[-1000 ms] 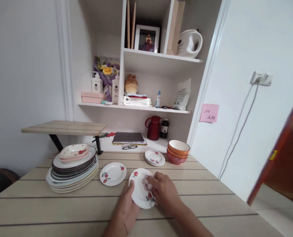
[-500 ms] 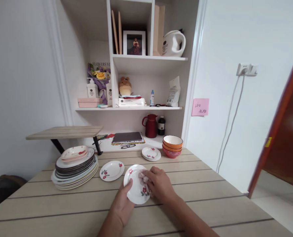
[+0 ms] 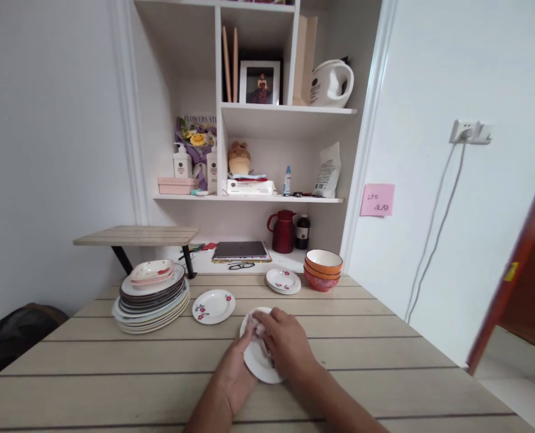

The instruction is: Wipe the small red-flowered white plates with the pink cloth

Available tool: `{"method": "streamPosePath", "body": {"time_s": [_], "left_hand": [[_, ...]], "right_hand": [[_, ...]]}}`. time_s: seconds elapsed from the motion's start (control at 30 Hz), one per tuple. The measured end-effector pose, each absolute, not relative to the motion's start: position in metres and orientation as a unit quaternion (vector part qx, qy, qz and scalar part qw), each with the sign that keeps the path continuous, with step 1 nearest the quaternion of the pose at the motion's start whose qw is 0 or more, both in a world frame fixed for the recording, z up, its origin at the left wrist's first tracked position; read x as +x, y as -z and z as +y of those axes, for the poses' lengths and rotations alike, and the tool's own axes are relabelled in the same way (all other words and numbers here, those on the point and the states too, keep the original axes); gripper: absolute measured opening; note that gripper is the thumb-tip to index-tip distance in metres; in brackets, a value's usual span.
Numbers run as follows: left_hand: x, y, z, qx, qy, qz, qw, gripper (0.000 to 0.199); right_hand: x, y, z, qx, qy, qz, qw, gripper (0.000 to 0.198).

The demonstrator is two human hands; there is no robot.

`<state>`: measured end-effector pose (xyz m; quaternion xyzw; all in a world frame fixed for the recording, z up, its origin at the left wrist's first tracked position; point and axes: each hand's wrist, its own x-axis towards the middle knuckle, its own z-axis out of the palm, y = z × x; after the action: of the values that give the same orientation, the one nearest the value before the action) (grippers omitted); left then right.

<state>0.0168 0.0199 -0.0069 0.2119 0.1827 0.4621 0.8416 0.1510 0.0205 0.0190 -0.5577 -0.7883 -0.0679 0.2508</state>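
A small white plate (image 3: 264,368) is tilted up in front of me, its left edge gripped by my left hand (image 3: 237,368), thumb on the upper face. My right hand (image 3: 290,344) is closed on a crumpled pale cloth (image 3: 259,329), pressed against the plate's face. The two hands and the cloth hide much of the plate. Beyond them a white plate with red flowers (image 3: 213,307) lies flat on the table. A short stack of similar small plates (image 3: 284,281) sits farther back, beside stacked orange and red bowls (image 3: 323,270).
A tall stack of plates (image 3: 152,307), topped by a pinkish dish, stands at the left by a small raised stand (image 3: 136,236). Behind the wooden table (image 3: 366,355) are a laptop (image 3: 239,249), glasses (image 3: 241,266), a red jug (image 3: 283,231) and a dark bottle (image 3: 302,232).
My right hand and the cloth have moved across the plate toward its upper left, near my left thumb. The camera view has turned slightly left.
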Motion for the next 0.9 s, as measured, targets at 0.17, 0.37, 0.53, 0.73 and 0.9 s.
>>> {"method": "streamPosePath", "body": {"time_s": [0.17, 0.37, 0.53, 0.73, 0.9], "left_hand": [[0.025, 0.006, 0.012, 0.201, -0.415, 0.163, 0.872, 0.050], [0.023, 0.008, 0.012, 0.213, -0.411, 0.149, 0.874, 0.058], [0.020, 0.009, 0.014, 0.224, -0.440, 0.161, 0.854, 0.062], [0.020, 0.003, 0.013, 0.228, -0.463, 0.172, 0.839, 0.060], [0.018, 0.003, 0.016, 0.218, -0.495, 0.169, 0.824, 0.060]], "right_hand": [[0.169, -0.013, 0.035, -0.636, 0.084, -0.718, 0.270, 0.039], [0.154, -0.008, 0.028, -0.539, 0.020, -0.782, 0.311, 0.041], [0.147, -0.008, 0.017, -0.430, -0.117, -0.814, 0.372, 0.036], [0.154, -0.011, 0.021, -0.472, -0.030, -0.808, 0.351, 0.033], [0.181, -0.011, 0.032, -0.546, 0.070, -0.774, 0.313, 0.037]]}}
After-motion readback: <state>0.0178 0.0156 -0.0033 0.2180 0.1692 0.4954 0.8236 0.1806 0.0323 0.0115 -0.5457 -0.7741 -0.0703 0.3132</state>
